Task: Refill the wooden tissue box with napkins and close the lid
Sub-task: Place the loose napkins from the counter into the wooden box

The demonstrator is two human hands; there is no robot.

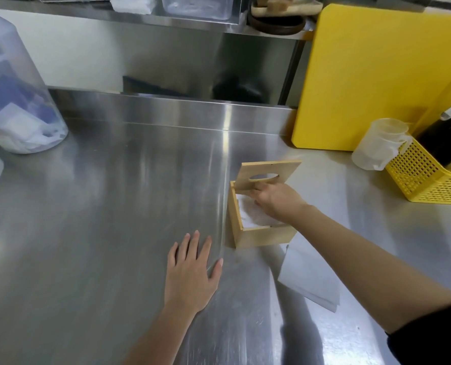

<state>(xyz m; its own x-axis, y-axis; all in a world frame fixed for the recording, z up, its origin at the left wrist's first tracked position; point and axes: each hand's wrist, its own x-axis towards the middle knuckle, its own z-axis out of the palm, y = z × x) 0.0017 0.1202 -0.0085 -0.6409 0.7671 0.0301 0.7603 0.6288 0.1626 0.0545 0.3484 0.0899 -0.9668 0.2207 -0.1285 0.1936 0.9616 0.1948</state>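
Note:
The wooden tissue box (256, 237) stands on the steel counter right of centre, with white napkins (248, 216) inside. Its lid (268, 173) with an oval slot is raised and stands upright at the far side. My right hand (277, 200) reaches over the box; its fingers touch the lid near the slot and rest above the napkins. My left hand (191, 270) lies flat on the counter just left of the box, fingers spread, holding nothing. A white napkin sheet (308, 277) lies on the counter in front of the box, under my right forearm.
A yellow cutting board (371, 75) leans at the back right. A yellow perforated basket (427, 177) and a clear measuring jug (379, 143) stand to the right. A translucent tub (13, 96) sits far left. A steel shelf (140, 19) runs overhead.

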